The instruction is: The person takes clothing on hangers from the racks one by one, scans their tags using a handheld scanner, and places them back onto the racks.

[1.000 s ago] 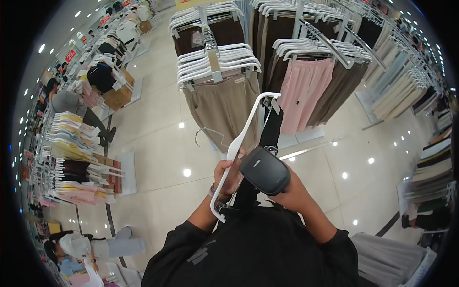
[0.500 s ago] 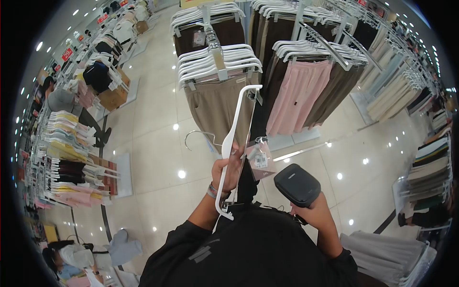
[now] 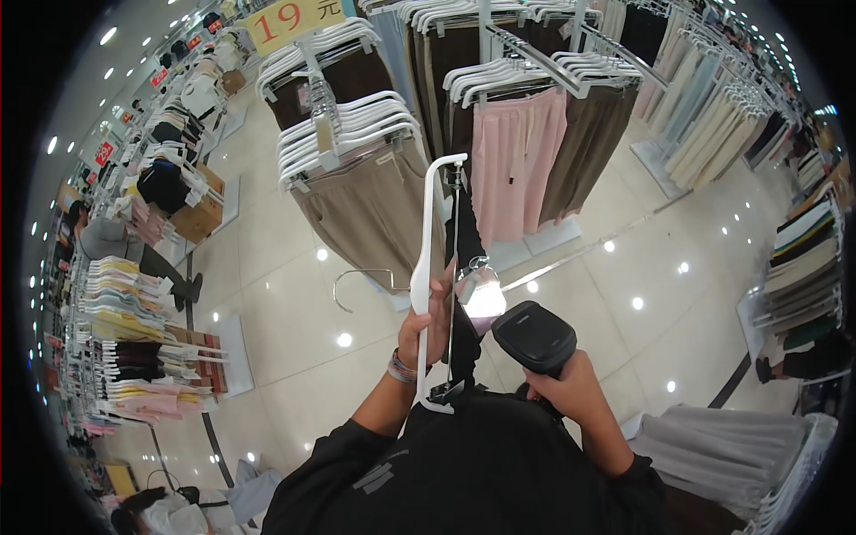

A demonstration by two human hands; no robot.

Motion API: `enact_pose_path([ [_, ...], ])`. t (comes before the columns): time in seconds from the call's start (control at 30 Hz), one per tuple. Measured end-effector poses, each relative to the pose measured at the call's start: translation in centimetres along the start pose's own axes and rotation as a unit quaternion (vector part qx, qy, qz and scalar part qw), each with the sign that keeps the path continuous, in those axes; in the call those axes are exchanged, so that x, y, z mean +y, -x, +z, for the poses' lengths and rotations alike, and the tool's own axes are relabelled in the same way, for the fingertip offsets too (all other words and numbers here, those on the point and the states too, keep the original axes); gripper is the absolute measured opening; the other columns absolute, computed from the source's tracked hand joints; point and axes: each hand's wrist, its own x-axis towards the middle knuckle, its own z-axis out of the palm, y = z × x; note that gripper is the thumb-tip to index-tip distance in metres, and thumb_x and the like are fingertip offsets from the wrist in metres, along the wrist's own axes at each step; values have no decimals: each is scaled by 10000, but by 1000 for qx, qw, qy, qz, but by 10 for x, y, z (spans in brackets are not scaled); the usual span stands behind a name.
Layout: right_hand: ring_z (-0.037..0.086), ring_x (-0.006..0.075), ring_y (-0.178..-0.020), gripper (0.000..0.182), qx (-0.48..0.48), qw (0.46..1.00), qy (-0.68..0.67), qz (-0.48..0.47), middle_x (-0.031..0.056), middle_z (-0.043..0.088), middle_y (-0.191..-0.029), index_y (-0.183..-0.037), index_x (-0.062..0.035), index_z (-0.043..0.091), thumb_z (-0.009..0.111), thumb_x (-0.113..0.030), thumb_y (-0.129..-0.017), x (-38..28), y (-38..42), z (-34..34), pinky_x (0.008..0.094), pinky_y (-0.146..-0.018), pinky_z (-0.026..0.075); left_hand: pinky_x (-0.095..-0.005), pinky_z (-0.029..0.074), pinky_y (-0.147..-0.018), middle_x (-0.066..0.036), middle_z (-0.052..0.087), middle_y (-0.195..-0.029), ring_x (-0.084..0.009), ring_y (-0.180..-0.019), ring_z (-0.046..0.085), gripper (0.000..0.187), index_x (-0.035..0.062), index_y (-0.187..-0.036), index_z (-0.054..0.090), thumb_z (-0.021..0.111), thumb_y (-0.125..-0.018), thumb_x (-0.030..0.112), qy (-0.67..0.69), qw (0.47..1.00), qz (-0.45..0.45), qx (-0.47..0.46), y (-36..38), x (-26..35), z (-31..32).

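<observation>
My left hand (image 3: 423,332) is closed around the middle of a white hanger (image 3: 426,259), which stands lengthwise with its metal hook pointing left. A dark garment (image 3: 464,352) hangs from the hanger's clips, to the right of the hand. The tag (image 3: 484,299) beside it is brightly lit and its print is washed out. My right hand (image 3: 567,385) grips the handle of a black handheld scanner (image 3: 535,337), whose head is close to the tag on its right side.
Ahead stand racks with beige trousers (image 3: 370,209), pink trousers (image 3: 515,165) and a yellow price sign (image 3: 290,22). Grey garments (image 3: 722,450) hang at the lower right. Clothes racks line the left, with a person (image 3: 111,239) among them and another person (image 3: 165,513) at the lower left.
The scanner has moved left, nearer the tag, and a bright light now falls on the tag. The hanger is more upright. The view has shifted, so the front racks appear further left.
</observation>
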Motion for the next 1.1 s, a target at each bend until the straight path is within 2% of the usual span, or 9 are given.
enact_pose_path([
  [0.3, 647, 153, -570, 193, -8, 999, -38, -20, 97, 639, -627, -763, 67, 596, 654, -116, -740, 23, 10, -92, 280, -544, 502, -425, 65, -1159, -230, 184, -1521, -340, -1425, 151, 483, 130, -1137, 446, 606, -719, 310, -41, 999, 22, -15, -15, -78, 41],
  [0.4, 625, 136, -569, 88, -20, 998, -47, -36, 57, 618, -683, -814, 45, 605, 637, -34, -792, 36, 16, -128, 264, -550, 506, -422, 67, -1159, -227, 204, -1512, -335, -1423, 156, 481, 126, -1129, 453, 613, -712, 306, -56, 998, 22, -18, -20, -99, 66],
  [0.67, 634, 152, -649, 60, 43, 985, -124, -108, 82, 624, -766, -871, 41, 603, 611, 10, -820, 79, 36, -204, 263, -583, 509, -411, 168, -1141, -206, 199, -1515, -326, -1408, 206, 463, 91, -1126, 473, 675, -724, 200, -69, 996, -41, -28, -40, -139, 109],
  [0.7, 636, 156, -689, 92, 41, 982, -143, -119, 86, 628, -801, -915, 33, 603, 615, 3, -828, 88, 38, -213, 270, -615, 512, -379, 249, -1104, -194, 195, -1522, -312, -1419, 191, 432, 83, -1100, 493, 693, -728, 169, -108, 990, -63, -66, -47, -138, 107],
  [0.8, 639, 147, -743, 119, 104, 960, -228, -125, 84, 657, -828, -915, 36, 622, 635, 49, -797, 95, 45, -227, 283, -672, 514, -305, 330, -999, -112, 376, -1394, -183, -1216, 401, 662, 43, -1342, 430, 668, -731, 134, -302, 941, -114, -105, -65, -133, 115],
  [0.83, 641, 149, -774, 145, 108, 957, -238, -126, 88, 659, -865, -953, 38, 618, 627, 65, -811, 98, 47, -232, 279, -701, 514, -279, 317, -985, -62, 463, -1204, -141, -1082, 435, 787, 18, -1441, 315, 643, -733, 123, -336, 924, -103, -149, -73, -131, 127],
  [0.93, 647, 154, -799, 182, 148, 944, -257, -142, 94, 666, -886, -986, 38, 618, 631, 62, -806, 106, 50, -243, 278, -729, 517, -283, 309, -995, -58, 494, -1160, -149, -1062, 455, 754, -3, -1422, 337, 635, -741, 128, -357, 896, -159, -212, -91, -133, 138],
  [1.0, 649, 158, -813, 210, 175, 938, -254, -157, 99, 671, -905, -1013, 36, 616, 633, 62, -805, 113, 46, -248, 277, -740, 518, -309, 284, -1040, -103, 499, -1282, -182, -1152, 455, 661, -18, -1357, 405, 631, -754, 134, -315, 904, -188, -218, -101, -139, 153],
  [1.1, 636, 203, -911, 297, 177, 939, -237, -177, 127, 648, -1015, -1104, 30, 588, 632, 22, -810, 114, 41, -261, 313, -781, 510, -351, 243, -1088, -164, 449, -1391, -236, -1335, 355, 441, -26, -1189, 505, 600, -795, 147, -258, 871, -191, -371, -126, -158, 165],
])
